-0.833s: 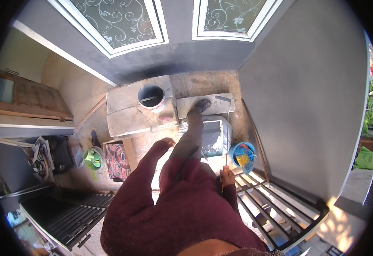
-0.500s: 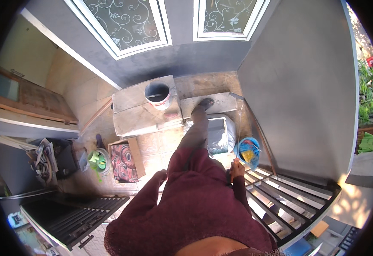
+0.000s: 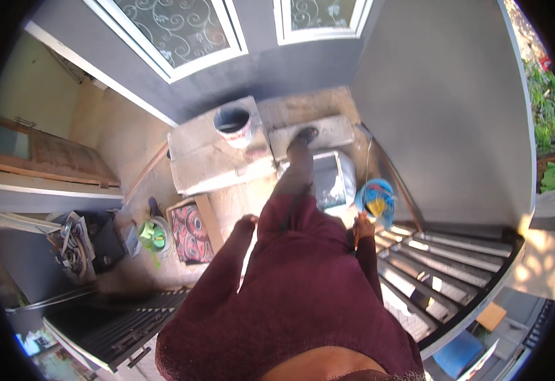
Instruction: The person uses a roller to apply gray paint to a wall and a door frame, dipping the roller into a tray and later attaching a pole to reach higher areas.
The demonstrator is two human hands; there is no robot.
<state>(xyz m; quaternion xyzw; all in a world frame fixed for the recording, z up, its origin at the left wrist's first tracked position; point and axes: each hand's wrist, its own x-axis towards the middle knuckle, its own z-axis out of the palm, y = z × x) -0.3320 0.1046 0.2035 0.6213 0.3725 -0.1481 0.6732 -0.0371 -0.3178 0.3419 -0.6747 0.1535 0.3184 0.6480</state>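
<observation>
My right hand is closed round a thin rod, which rises from my fingers past the blue bucket. A yellow thing and some plastic lie in that bucket, just beyond my hand. Low beside my left thigh, my left hand looks loosely curled, and nothing shows in it. One foot rests on a step. Next to my leg stands a pale, square-rimmed container with a grey inside. A white bucket, dark within, sits on the ledge to the left.
An open cardboard box with red-and-black patterned contents lies at left, beside a tub with green things. Barred metal gates stand at left and right. A grey wall rises at right, with framed windows ahead.
The view has tilted and shifted slightly. My right hand, still holding the rod, sits a little nearer the blue bucket. My left hand has risen slightly in the picture.
</observation>
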